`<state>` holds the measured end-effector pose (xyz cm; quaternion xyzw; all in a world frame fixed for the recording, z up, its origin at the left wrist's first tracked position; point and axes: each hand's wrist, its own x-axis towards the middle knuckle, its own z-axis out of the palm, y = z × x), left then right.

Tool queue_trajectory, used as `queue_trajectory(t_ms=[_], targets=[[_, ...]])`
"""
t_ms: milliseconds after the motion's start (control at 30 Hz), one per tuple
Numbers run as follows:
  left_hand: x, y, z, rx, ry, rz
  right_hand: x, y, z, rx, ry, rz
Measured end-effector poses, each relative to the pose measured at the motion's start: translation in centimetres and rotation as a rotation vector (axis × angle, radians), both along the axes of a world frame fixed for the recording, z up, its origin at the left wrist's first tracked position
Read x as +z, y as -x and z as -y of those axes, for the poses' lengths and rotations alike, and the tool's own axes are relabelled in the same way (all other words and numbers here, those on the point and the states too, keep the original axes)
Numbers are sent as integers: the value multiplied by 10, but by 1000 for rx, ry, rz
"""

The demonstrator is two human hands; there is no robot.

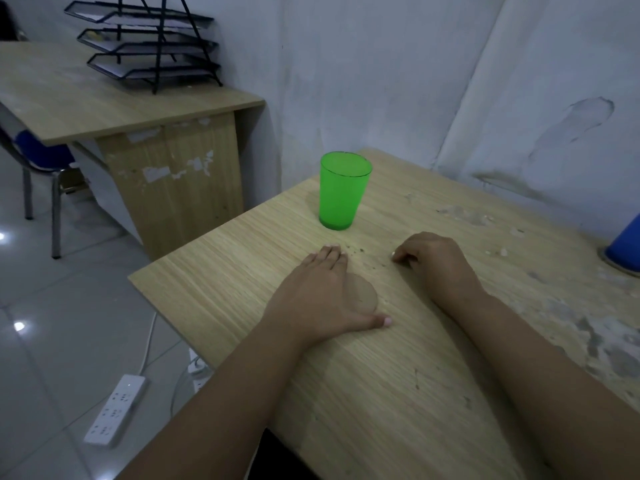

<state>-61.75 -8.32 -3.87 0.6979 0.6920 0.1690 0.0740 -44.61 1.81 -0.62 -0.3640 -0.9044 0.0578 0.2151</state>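
Observation:
My left hand (320, 292) lies flat with straight fingers on the wooden table (225, 271), pressing down on a tan, rounded lump (365, 296) that shows from under the palm on the thumb side. My right hand (433, 261) rests on the table to the right of it, fingers curled under, holding nothing that I can see. A translucent green cup (341, 190) stands upright beyond both hands, near the table's far left corner. Small crumbs (360, 252) lie between the hands and the cup.
A blue cup (625, 245) lies at the right edge of view. The table's left edge drops to a tiled floor with a white power strip (116, 408). A second desk (104, 102) with black stacked trays (149, 43) stands behind left; a blue chair (38, 168) is beside it.

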Motion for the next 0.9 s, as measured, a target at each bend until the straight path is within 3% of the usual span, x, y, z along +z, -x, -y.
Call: queue_trajectory(t_ms=[567,633,767,833,900], targets=[[7,0,5,-10,50,68,13,12,21,-126,137,169],[9,0,6,-9,39,146,17,11,18,-182,319,-13],[17,1,2,-18,-88,492,20,6,12,-233,1082,-819],[27,-4,-4,-102,-169,583,21,2,8,-193,1253,-1013],[37,-11,-11,-185,-244,594,24,-1,5,-137,1325,-1076]])
